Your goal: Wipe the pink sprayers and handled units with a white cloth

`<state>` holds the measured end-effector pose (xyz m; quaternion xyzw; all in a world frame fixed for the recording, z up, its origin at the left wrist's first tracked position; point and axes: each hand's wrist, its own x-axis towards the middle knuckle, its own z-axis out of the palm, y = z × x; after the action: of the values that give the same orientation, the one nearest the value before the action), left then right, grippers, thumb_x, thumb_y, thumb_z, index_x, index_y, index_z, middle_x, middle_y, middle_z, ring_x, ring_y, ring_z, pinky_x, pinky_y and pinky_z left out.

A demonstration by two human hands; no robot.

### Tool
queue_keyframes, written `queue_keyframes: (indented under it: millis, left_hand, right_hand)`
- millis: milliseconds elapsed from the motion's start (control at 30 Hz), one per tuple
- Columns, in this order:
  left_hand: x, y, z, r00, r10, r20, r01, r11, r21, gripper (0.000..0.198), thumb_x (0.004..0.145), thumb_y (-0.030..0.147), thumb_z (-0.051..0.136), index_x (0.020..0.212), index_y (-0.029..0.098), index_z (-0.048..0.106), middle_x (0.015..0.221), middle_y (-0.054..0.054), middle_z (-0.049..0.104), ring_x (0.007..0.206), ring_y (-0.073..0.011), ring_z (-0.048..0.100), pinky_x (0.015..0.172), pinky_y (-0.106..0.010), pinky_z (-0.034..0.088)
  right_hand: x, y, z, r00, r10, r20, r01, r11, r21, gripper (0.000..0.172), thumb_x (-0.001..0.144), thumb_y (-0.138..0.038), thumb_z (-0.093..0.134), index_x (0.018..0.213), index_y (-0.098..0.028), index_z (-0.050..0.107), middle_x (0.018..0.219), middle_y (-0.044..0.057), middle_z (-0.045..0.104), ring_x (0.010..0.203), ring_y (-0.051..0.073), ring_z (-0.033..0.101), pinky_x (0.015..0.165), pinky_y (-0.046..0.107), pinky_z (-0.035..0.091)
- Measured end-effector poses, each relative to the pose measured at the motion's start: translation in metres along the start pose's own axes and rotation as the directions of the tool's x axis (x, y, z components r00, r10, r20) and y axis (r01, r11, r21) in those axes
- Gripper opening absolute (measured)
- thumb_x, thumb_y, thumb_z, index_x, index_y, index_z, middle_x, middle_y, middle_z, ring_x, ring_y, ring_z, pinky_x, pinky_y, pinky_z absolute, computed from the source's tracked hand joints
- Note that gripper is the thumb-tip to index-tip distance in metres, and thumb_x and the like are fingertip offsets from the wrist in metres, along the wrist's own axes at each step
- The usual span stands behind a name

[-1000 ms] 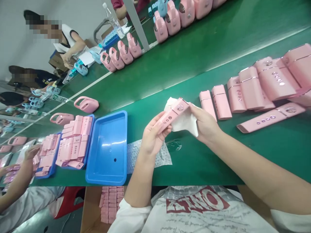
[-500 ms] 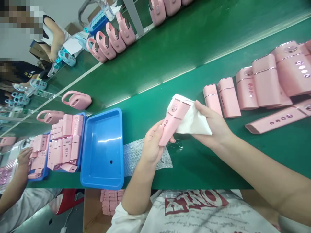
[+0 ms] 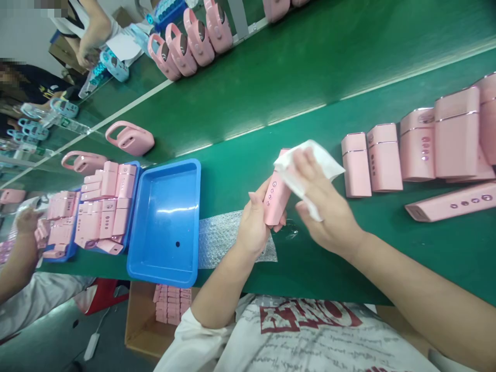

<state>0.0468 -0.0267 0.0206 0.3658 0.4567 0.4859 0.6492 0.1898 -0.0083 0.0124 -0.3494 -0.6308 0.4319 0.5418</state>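
Note:
My left hand (image 3: 253, 222) is closed around the lower end of a slim pink device (image 3: 274, 200) with a row of small buttons on its face, held nearly upright above the green belt (image 3: 271, 93). My right hand (image 3: 325, 206) presses a white cloth (image 3: 310, 160) over the device's upper end, fingers wrapped on the cloth. The top of the device is hidden under the cloth.
An empty blue tray (image 3: 166, 222) lies left of my hands, with bubble wrap (image 3: 225, 240) beside it. Further left, a second tray holds several pink devices (image 3: 104, 206). More pink devices (image 3: 418, 150) line the right. A box of pink parts (image 3: 170, 305) sits below. Other people work at left.
The device has been turned from slanting to nearly upright in my left hand. My right hand has brought the cloth from behind it over its top end.

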Motion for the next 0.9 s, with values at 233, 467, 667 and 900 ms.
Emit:
queue_keyframes:
  millis: [233, 467, 667, 900]
  left_hand:
    - [-0.003, -0.005, -0.011, 0.876, 0.482, 0.005, -0.399, 0.719, 0.569, 0.084, 0.082, 0.074, 0.012, 0.119, 0.016, 0.061, 0.099, -0.013, 0.063, 0.099, -0.0243, 0.055, 0.087, -0.038, 0.047]
    - [-0.004, -0.007, -0.008, 0.812, 0.572, 0.114, -0.508, 0.597, 0.621, 0.065, 0.091, 0.061, 0.025, 0.126, 0.015, 0.056, 0.095, -0.012, 0.061, 0.084, -0.0183, 0.053, 0.070, -0.031, 0.048]
    - [-0.003, 0.000, -0.006, 0.927, 0.366, -0.086, -0.329, 0.900, 0.285, 0.076, 0.084, 0.073, 0.025, 0.130, 0.018, 0.051, 0.078, -0.006, 0.061, 0.049, -0.0092, 0.043, 0.041, -0.024, 0.034]
    - [-0.011, 0.009, -0.003, 0.903, 0.387, -0.186, -0.368, 0.921, 0.130, 0.070, 0.078, 0.072, 0.044, 0.125, 0.022, 0.057, 0.101, -0.010, 0.065, 0.055, -0.0100, 0.051, 0.044, -0.024, 0.038]
  right_hand:
    - [-0.008, 0.012, 0.011, 0.803, -0.462, 0.377, 0.586, 0.729, -0.355, 0.058, 0.089, -0.010, 0.048, 0.145, -0.015, 0.032, 0.136, 0.014, 0.052, 0.137, 0.024, 0.034, 0.108, 0.048, 0.041]
    - [0.001, 0.008, -0.002, 0.887, -0.387, 0.252, 0.457, 0.814, -0.359, 0.052, 0.092, -0.017, 0.046, 0.143, -0.025, 0.039, 0.144, 0.006, 0.043, 0.139, 0.026, 0.030, 0.112, 0.050, 0.034]
    - [0.003, 0.011, -0.006, 0.993, -0.019, -0.116, 0.027, 0.997, 0.066, 0.038, 0.096, -0.041, 0.036, 0.117, -0.025, 0.063, 0.120, 0.004, 0.065, 0.123, 0.024, 0.054, 0.107, 0.048, 0.042]
    - [0.028, 0.006, -0.027, 0.821, 0.527, -0.219, -0.314, 0.738, 0.598, 0.016, 0.084, -0.037, 0.055, 0.090, -0.025, 0.065, 0.117, 0.005, 0.066, 0.127, 0.026, 0.049, 0.110, 0.044, 0.039]
